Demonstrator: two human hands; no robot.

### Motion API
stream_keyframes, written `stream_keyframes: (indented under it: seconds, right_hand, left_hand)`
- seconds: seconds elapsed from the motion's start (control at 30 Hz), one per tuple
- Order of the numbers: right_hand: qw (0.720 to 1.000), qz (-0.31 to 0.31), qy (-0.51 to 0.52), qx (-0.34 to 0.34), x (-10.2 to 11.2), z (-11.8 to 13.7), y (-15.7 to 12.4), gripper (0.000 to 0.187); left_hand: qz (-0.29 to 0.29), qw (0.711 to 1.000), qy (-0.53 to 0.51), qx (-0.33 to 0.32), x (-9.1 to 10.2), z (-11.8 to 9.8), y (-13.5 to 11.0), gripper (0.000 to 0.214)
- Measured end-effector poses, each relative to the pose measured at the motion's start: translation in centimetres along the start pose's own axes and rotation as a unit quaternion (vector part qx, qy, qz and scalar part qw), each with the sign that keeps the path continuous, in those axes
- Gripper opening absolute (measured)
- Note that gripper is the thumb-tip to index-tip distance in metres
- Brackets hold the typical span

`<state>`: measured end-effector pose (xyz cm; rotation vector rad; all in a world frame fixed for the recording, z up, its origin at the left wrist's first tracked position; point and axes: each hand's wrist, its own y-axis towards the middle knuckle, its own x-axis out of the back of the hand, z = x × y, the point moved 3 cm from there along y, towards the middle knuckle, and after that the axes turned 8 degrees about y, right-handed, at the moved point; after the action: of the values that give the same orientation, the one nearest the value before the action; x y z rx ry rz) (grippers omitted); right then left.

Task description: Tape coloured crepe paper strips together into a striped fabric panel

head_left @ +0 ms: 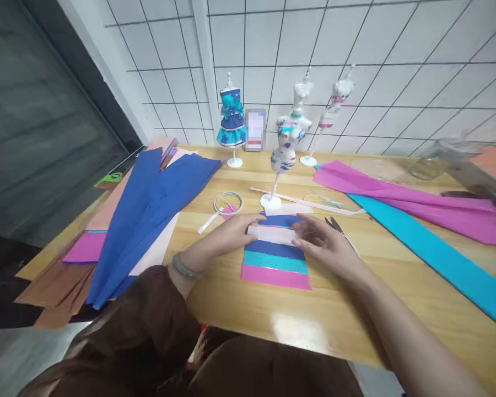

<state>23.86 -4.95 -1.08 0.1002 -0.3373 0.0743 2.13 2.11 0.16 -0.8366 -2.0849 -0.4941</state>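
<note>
My left hand (235, 231) rests at the left end of a pale pink paper strip (271, 235), thumb and forefinger spread apart. At the strip's other end is my right hand (320, 237), its thumb by the strip and its fingers parted. The strip lies across stacked, overlapping bands of crepe paper: blue (275, 251), turquoise (275, 262) and magenta (276, 277). Behind them lies another pale piece (293, 209). Scissors (342, 231) lie beside my right hand, partly hidden by it. A roll of tape (228, 203) sits on a pink scrap beyond my left hand.
Small white dress forms stand at the back, one paper-wrapped form (288, 138) nearest and another in a blue dress (232, 121). Large blue paper (157, 198) covers the left side of the wooden table (231, 309). Magenta (397, 193) and turquoise sheets (430, 253) lie on the right.
</note>
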Motion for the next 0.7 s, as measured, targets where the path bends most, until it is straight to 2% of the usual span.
stream_keyframes:
  seconds: [0.2, 0.37, 0.57, 0.7]
  right_hand:
    - [0.998, 0.01, -0.055, 0.023, -0.32, 0.08, 0.23, 0.058]
    - [0.995, 0.015, -0.099, 0.017, -0.31, -0.2, 0.21, 0.058]
    - [0.986, -0.01, -0.158, 0.054, -0.22, 0.59, 0.33, 0.052]
    - [0.989, -0.001, -0.145, 0.028, -0.29, 0.71, 0.29, 0.055]
  left_hand:
    - [0.015, 1.0, -0.009, 0.0, 0.17, 0.05, -0.09, 0.043]
    - [0.033, 0.999, -0.012, -0.009, 0.51, -0.13, -0.25, 0.054]
    - [0.052, 0.998, -0.018, -0.034, 0.09, -0.25, -0.27, 0.057]
    - [0.071, 0.996, -0.048, -0.025, 0.0, -0.22, -0.25, 0.052]
